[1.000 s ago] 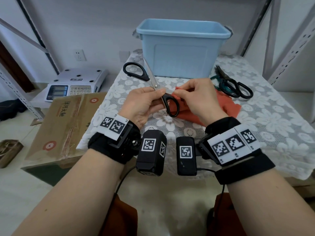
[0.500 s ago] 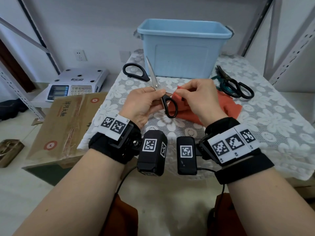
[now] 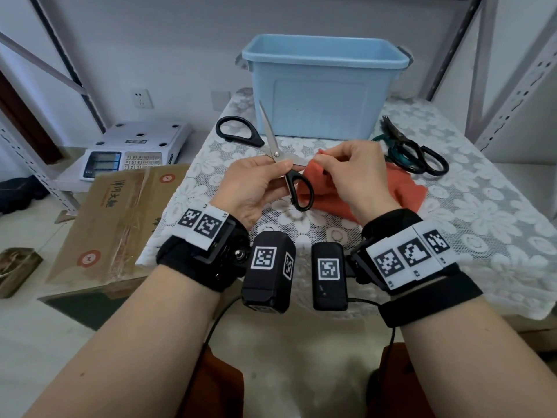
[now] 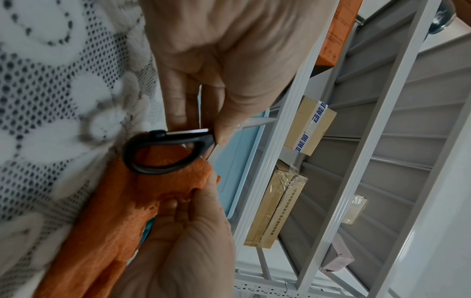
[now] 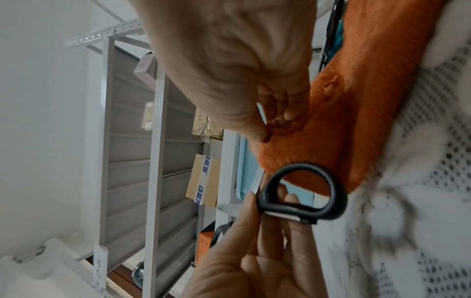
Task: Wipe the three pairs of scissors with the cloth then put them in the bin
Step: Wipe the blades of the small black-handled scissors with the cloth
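Left hand (image 3: 256,188) pinches the black-handled scissors (image 3: 272,152) near the pivot, thumb on top, blades spread wide, held above the table's (image 3: 482,236) near edge. Right hand (image 3: 352,173) pinches a fold of the orange cloth (image 3: 404,188) around one blade; the rest of the cloth lies on the table. Two more scissors (image 3: 419,152) lie together toward the right edge, just beyond the cloth. Blue bin (image 3: 322,86) stands at the far edge.
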